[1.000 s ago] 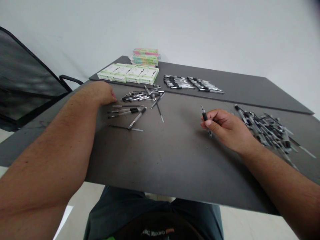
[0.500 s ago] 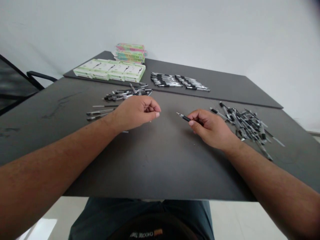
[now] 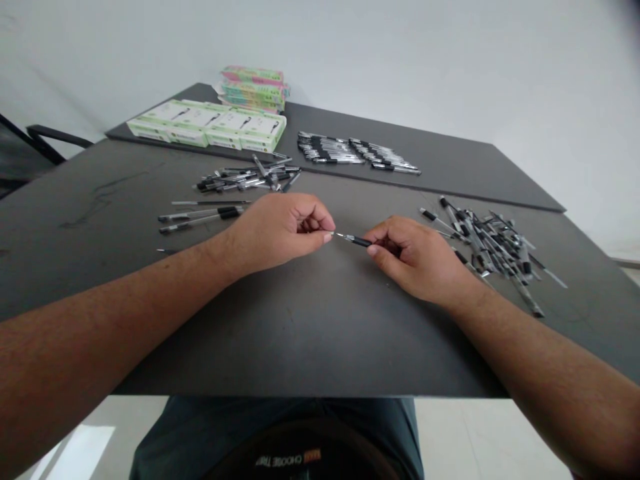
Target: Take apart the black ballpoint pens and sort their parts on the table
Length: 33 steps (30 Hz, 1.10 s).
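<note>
My right hand [image 3: 413, 257] is closed round a pen [image 3: 356, 240] with a black grip, its bare metal tip pointing left. My left hand [image 3: 290, 227] has thumb and index finger pinched together right at that tip. A tiny pale bit shows between those fingertips, too small to name. Left of my left hand lie a few clear pens [image 3: 193, 220] with black grips and a thin refill [image 3: 200, 202]. Behind it is a loose heap of pens [image 3: 240, 177]. Beyond my right hand spreads another heap of pens and parts [image 3: 493, 243].
On a raised board [image 3: 450, 157] at the back lie two neat rows of pens [image 3: 330, 148]. White-green boxes [image 3: 210, 123] sit at its left, with a stack of colourful packs [image 3: 253, 90] behind. A chair [image 3: 55, 137] stands off the table's left side.
My left hand has moved right, to the pen's tip. My right hand has shifted slightly left with the pen, closing the gap between them. The view has shifted a little.
</note>
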Available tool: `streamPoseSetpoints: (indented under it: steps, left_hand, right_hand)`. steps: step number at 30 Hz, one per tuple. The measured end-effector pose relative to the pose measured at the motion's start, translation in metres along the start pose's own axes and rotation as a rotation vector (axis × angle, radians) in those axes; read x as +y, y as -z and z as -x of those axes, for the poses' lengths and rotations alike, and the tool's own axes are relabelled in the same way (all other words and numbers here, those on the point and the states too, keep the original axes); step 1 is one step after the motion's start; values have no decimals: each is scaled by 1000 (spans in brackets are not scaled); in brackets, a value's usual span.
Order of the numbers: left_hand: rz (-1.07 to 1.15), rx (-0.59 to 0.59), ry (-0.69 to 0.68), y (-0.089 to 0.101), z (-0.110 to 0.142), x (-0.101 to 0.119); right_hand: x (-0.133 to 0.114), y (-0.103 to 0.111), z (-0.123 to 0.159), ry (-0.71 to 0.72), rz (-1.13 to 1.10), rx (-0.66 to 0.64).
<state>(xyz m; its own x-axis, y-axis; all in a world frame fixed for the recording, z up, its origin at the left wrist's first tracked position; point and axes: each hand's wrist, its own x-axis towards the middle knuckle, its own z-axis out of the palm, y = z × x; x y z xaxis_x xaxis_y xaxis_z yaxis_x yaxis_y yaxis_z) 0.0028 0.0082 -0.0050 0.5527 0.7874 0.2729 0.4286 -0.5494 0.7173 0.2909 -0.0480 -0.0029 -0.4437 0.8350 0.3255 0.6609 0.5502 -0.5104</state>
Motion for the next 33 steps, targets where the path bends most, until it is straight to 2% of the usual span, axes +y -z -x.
streamPoseSetpoints:
  steps: [9, 23, 26, 30, 33]
  left_hand:
    - [-17, -19, -8, -1, 1, 2]
    - [-87, -64, -97, -3, 4, 10]
    - [-124, -75, -107, -2, 5, 11]
    - [-168, -67, -130, -3, 5, 11]
    - [-189, -69, -152, -2, 5, 11]
  right_hand:
    - [-3, 0, 0, 21, 18, -27]
    - [-6, -8, 1, 101, 37, -50]
    - [-7, -8, 2, 59, 6, -66]
    - [-11, -8, 3, -68, -42, -47]
    - [-12, -7, 2, -62, -4, -86]
